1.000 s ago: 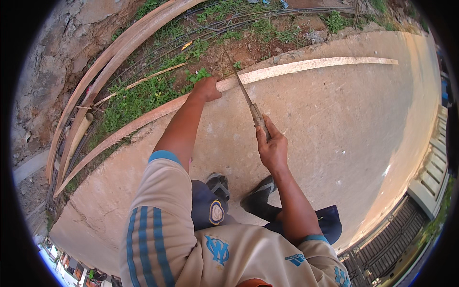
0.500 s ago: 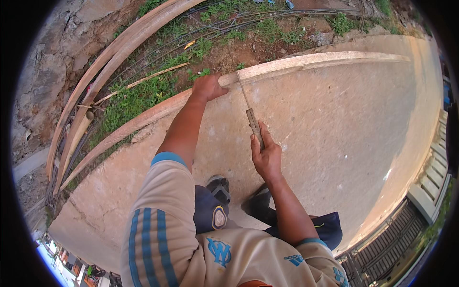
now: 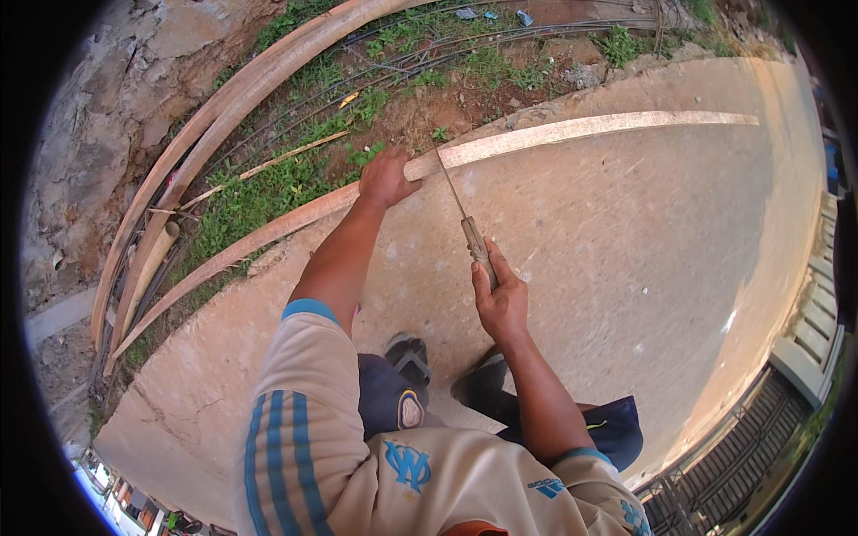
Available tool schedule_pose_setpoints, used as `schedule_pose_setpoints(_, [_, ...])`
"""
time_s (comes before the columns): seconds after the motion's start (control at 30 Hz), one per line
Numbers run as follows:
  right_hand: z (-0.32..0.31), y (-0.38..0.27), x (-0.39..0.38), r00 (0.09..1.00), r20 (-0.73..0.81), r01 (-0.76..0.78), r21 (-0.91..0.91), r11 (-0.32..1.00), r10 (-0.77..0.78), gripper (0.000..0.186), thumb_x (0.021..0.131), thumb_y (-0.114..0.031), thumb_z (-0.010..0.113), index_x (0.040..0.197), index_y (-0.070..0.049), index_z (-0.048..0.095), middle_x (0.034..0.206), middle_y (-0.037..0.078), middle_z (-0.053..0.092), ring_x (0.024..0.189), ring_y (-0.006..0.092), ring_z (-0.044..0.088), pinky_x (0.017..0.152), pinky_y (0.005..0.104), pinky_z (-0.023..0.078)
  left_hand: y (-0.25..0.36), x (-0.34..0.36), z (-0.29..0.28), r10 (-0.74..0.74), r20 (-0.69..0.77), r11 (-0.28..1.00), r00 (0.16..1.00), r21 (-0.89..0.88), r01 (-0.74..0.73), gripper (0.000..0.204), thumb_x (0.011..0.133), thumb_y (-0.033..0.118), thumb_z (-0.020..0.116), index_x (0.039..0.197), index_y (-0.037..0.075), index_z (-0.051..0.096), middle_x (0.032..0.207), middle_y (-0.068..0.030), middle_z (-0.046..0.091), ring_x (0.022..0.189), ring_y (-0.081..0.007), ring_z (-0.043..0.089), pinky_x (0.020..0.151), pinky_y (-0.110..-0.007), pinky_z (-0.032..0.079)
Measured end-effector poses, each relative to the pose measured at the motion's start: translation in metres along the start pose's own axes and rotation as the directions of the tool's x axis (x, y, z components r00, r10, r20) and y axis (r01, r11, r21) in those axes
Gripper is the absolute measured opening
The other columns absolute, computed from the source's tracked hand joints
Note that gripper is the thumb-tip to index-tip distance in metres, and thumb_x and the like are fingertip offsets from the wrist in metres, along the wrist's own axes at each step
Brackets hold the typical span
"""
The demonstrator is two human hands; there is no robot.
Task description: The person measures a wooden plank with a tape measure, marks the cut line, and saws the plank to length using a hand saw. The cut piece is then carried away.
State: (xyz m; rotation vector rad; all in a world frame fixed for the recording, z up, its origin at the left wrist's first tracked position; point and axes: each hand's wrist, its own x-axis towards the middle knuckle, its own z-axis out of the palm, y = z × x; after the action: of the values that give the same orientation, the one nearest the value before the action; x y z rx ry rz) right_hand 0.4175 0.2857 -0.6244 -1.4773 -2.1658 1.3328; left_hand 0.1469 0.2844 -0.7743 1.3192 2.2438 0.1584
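Presently, the left hand [image 3: 387, 179] grips one wooden plank [image 3: 581, 132]; the right hand [image 3: 503, 308] clasps one saw [image 3: 471, 234], which points forward across the plank. The plank's long axis runs lower left to upper right along the concrete pavement [image 3: 608, 295]. Weeds [image 3: 268, 192] and two timbers [image 3: 214, 112] lie beyond.

1. From the wearer's head, one fisheye looks steeply down past the shirt [image 3: 465, 473]!
2. Near below it, I see left hand [image 3: 386, 179], right hand [image 3: 502, 304]!
3. Ground [image 3: 608, 259] spreads toward the round rim!
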Motion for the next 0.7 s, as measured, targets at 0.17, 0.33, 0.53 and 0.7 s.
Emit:
schedule_pose_setpoints(0.17, [-0.024, 0.009, -0.012, 0.999, -0.03, 0.031, 0.115, 0.993, -0.027, 0.045, 0.095, -0.019, 0.062, 0.137, -0.004, 0.056, 0.089, 0.026, 0.071, 0.082, 0.034, 0.074, 0.07, 0.038, 0.055, 0.023, -0.016, 0.004, 0.012, -0.085, 1.0, 0.996, -0.024, -0.014, 0.051, 0.072, 0.039, 0.082, 0.108, 0.006, 0.067, 0.119, -0.011, 0.058, 0.116, -0.0317, 0.055, 0.095, -0.046, 0.048])
schedule_pose_setpoints(0.33, [-0.05, -0.005, -0.015, 0.994, 0.025, -0.105, 0.045, 0.993, 0.104, 0.046, 0.095, -0.019, 0.063, 0.137, -0.002, 0.055, 0.099, 0.028, 0.07, 0.093, 0.0345, 0.073, 0.077, 0.0375, 0.055, 0.043, -0.013, 0.012, 0.07, -0.107, 0.997, 0.992, -0.034, -0.074, 0.045, 0.072, 0.035, 0.083, 0.099, 0.003, 0.066, 0.111, -0.0129, 0.059, 0.112, -0.0326, 0.056, 0.092, -0.046, 0.048])
schedule_pose_setpoints(0.53, [-0.041, 0.007, 0.007, 0.999, 0.003, -0.035, 0.048, 0.998, 0.035, 0.047, 0.096, -0.02, 0.062, 0.138, -0.002, 0.054, 0.102, 0.029, 0.07, 0.094, 0.0362, 0.072, 0.077, 0.0379, 0.056, 0.047, 0.006, 0.012, 0.061, -0.07, 0.998, 0.996, 0.002, -0.061, 0.046, 0.075, 0.034, 0.08, 0.102, 0.002, 0.062, 0.11, -0.016, 0.059, 0.112, -0.0338, 0.056, 0.093, -0.046, 0.048])
schedule_pose_setpoints(0.7, [-0.032, 0.009, 0.021, 0.992, 0.049, -0.12, 0.052, 0.991, 0.118, 0.047, 0.096, -0.02, 0.061, 0.138, -0.003, 0.053, 0.104, 0.03, 0.069, 0.096, 0.0387, 0.071, 0.079, 0.0397, 0.056, 0.045, 0.018, 0.022, -0.001, -0.073, 0.998, 0.997, 0.058, 0.005, 0.049, 0.077, 0.037, 0.079, 0.106, 0.002, 0.061, 0.112, -0.0161, 0.059, 0.114, -0.0338, 0.056, 0.094, -0.046, 0.048])
